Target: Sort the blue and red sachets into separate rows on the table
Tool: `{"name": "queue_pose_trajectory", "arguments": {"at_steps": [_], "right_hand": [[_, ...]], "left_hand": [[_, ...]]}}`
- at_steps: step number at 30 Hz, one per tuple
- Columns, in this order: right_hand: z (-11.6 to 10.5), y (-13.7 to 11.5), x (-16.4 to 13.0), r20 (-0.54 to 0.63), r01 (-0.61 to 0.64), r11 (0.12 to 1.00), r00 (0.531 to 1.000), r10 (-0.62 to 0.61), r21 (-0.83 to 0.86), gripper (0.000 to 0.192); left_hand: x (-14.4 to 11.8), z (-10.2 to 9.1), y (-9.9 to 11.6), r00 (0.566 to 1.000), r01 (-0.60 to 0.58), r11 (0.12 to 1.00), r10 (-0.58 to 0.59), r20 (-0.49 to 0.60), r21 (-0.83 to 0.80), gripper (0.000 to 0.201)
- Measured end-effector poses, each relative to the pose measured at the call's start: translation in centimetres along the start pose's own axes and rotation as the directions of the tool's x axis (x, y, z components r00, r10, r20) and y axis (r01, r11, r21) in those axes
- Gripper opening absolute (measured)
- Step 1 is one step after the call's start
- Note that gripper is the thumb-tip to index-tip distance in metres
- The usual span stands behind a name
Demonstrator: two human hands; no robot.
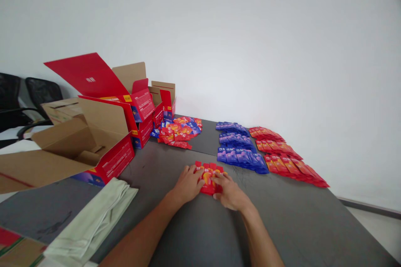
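Both of my hands rest on a small fan of red sachets [209, 175] lying flat on the grey table [194, 225]. My left hand [188, 183] presses the left side of the fan with fingers spread over it. My right hand [230, 192] covers the right side, fingertips on the sachets. Just beyond lie neat overlapping rows of blue sachets [238, 148] and red sachets [285, 154]. A loose mixed pile of red and blue sachets [178, 130] sits farther back to the left.
Open red and brown cardboard boxes [103, 133] crowd the table's left side. A folded pale green cloth [94, 221] lies at the near left. Black chairs [28, 100] stand behind the boxes. A white wall [250, 41] backs the table.
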State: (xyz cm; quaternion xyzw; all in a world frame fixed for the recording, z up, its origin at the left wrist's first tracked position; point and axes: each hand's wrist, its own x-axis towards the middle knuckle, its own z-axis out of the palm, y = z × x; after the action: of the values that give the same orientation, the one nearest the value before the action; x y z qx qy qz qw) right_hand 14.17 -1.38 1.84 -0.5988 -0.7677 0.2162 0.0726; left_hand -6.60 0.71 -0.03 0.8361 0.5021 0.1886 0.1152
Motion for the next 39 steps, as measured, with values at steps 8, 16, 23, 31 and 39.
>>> {"name": "queue_pose_trajectory", "arguments": {"at_steps": [8, 16, 23, 31, 39], "right_hand": [[0.0, -3.7, 1.6, -0.147, 0.046, 0.998, 0.988, -0.050, -0.031, 0.054], [1.5, -7.9, 8.8, -0.327, 0.128, 0.992, 0.937, -0.122, -0.003, 0.044], [2.9, -8.3, 14.6, -0.355, 0.130, 0.991, 0.926, -0.127, -0.014, 0.045], [3.4, -8.6, 16.9, -0.356, 0.135, 0.991, 0.927, -0.117, 0.026, 0.045], [3.1, -8.1, 15.6, -0.443, 0.107, 0.980, 0.896, -0.022, 0.167, 0.043]], "left_hand": [[0.5, -0.8, -0.1, 0.994, 0.081, 0.997, -0.080, -0.074, 0.014, 0.042], [2.6, -0.9, -3.6, 0.971, 0.194, 0.979, -0.183, -0.155, 0.058, 0.032], [6.5, -2.0, -9.8, 0.938, 0.267, 0.958, -0.233, -0.258, 0.104, 0.042], [10.1, -2.0, -13.6, 0.921, 0.343, 0.933, -0.313, -0.231, 0.106, 0.039], [9.1, -2.7, -12.5, 0.911, 0.236, 0.972, -0.221, -0.349, -0.001, 0.031]]}}
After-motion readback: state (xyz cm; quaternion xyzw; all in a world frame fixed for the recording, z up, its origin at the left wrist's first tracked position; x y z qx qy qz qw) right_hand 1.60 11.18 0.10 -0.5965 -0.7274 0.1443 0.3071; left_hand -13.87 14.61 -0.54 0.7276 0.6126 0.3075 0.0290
